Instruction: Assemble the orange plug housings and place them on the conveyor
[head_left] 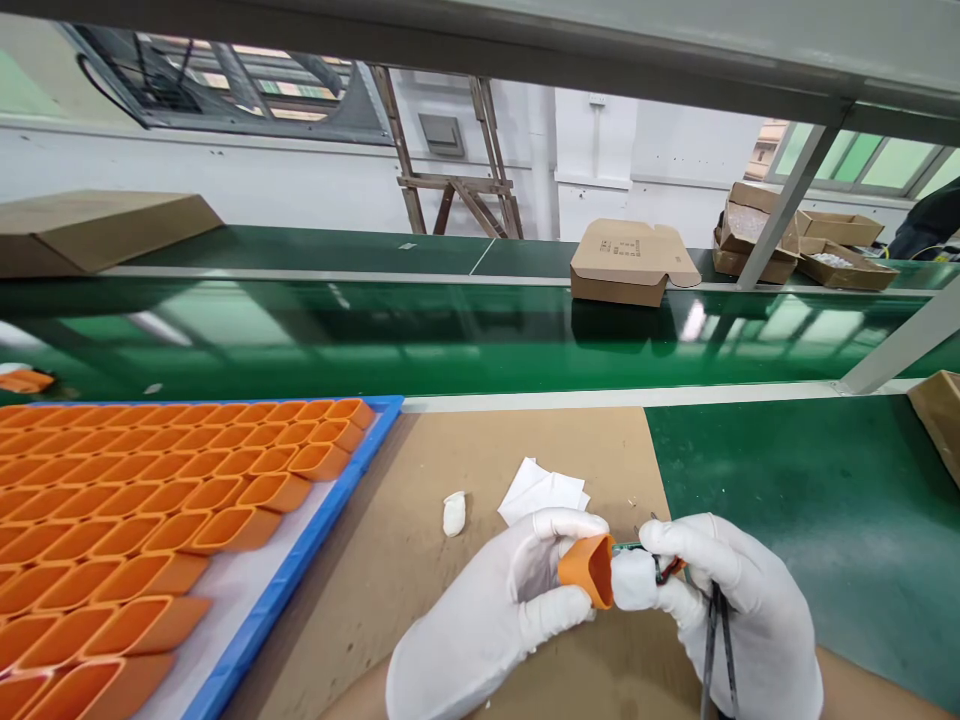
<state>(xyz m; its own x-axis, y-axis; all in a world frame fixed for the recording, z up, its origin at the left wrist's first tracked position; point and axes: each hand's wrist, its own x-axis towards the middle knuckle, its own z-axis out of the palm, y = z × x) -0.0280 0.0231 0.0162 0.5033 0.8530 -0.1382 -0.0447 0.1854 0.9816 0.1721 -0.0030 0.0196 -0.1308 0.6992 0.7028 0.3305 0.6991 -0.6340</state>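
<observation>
My left hand, in a white glove, is closed around a short orange plastic sleeve with its open end facing right. In my gloved right hand I pinch a small part with a white-wrapped body, a strip of green circuit board and dark and reddish wires. The white body sits right at the mouth of the sleeve; whether it reaches inside I cannot tell. A pair of dark tweezers is also tucked in my right hand, pointing down. White paper pieces and a small white wad lie beyond my hands.
At the left, a blue-edged tray holds rows of orange sleeves. Brown board covers the bench under my hands. Behind runs a green belt, with a cardboard box beyond it. A metal post rises at the right.
</observation>
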